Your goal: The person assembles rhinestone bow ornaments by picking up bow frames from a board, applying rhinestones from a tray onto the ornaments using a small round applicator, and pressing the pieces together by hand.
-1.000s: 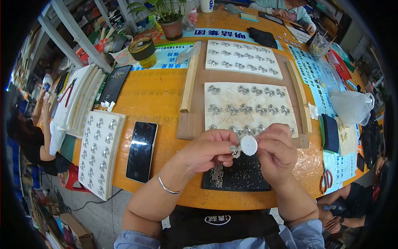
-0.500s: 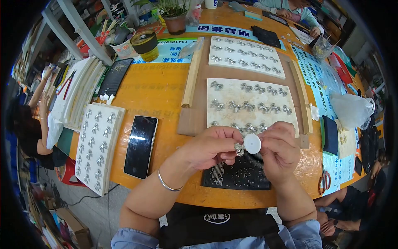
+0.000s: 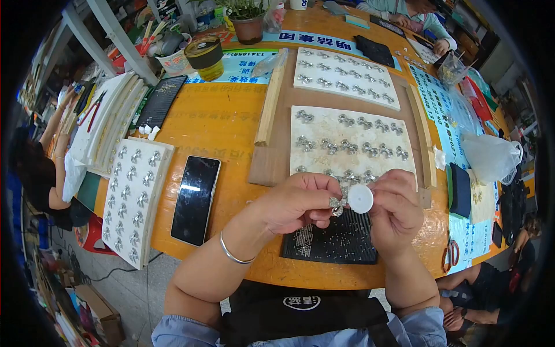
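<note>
My left hand (image 3: pixel 302 202) pinches a small silver bow-shaped ornament (image 3: pixel 337 206) between thumb and fingers. In my right hand (image 3: pixel 398 209) is a round white disc (image 3: pixel 361 199), held at its right edge and facing me. The disc's left edge is right beside the ornament; whether they touch I cannot tell. Under both hands lies a black ribbed mat (image 3: pixel 329 243) scattered with tiny pale stones. Just beyond, a white board (image 3: pixel 324 128) carries rows of similar silver ornaments, its front part hidden by my hands.
Another board of ornaments (image 3: pixel 347 75) lies farther back between wooden rails (image 3: pixel 270 98). To the left are a phone (image 3: pixel 195 199) and stacked boards (image 3: pixel 136 202). Scissors (image 3: pixel 451 254) and a plastic bag (image 3: pixel 491 153) are on the right. A co-worker's hand (image 3: pixel 442 46) shows at the far right.
My right hand and the white disc have shifted slightly to the right and up, a little away from the ornament. The left hand keeps its pinch on the ornament. The view has moved slightly.
</note>
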Demonstrator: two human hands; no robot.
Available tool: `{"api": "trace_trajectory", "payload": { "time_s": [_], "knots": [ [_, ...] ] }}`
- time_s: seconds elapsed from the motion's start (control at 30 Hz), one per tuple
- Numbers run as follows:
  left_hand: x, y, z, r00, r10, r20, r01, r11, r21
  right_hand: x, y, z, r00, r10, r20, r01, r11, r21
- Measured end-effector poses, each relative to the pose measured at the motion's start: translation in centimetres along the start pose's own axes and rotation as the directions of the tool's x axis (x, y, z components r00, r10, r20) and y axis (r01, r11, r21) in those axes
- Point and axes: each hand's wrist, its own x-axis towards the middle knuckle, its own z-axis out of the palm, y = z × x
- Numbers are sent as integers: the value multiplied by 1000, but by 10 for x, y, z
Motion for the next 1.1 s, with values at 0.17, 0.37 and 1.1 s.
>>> {"api": "trace_trajectory", "payload": {
  "time_s": [0.17, 0.37, 1.1],
  "knots": [
    [-1, 1, 1, 1000, 21, -22, -21, 1000, 1, 0, -1, -1, 1000, 28, 5, -28, 1000, 7],
    [2, -2, -4, 999, 44, 27, -44, 999, 14, 1, -1, 0, 1000, 5, 16, -6, 1000, 18],
    [1, -1, 0, 998, 54, -42, -47, 988, 145, 2, -3, 1, 999, 14, 37, -14, 1000, 10]
  ]
}}
